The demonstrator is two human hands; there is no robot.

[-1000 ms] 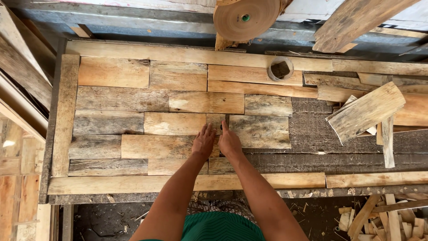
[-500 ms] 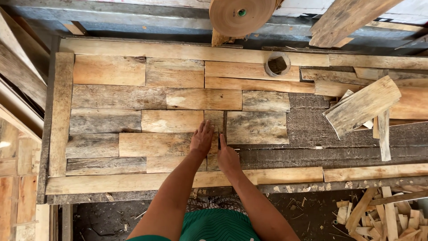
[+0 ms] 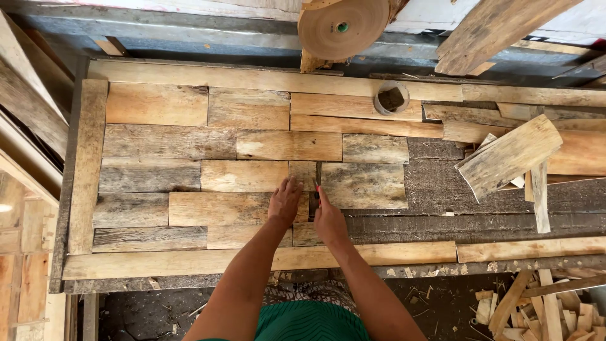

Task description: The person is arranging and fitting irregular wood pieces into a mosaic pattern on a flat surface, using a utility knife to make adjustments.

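Left hand point(image 3: 285, 202) lies flat, fingers extended and together, palm down on a small narrow wood piece point(image 3: 303, 174) and the tan plank point(image 3: 235, 208) beneath it; it grips nothing. Right hand point(image 3: 328, 220) rests just beside it, edge-on, index finger extended along the dark gap between that small piece and the grey weathered plank point(image 3: 363, 185) immediately to its right; nothing is grasped.

The pieces sit inside a wooden frame point(image 3: 88, 170), with fitted planks spreading to the left of both hands and bare dark backing point(image 3: 480, 189) to the right. A loose offcut point(image 3: 509, 156) lies well to the right; a tape roll point(image 3: 391, 98) stands beyond the hands.

Judgement: seating the small piece well calls for even downward pressure and closing the gap flush before release.
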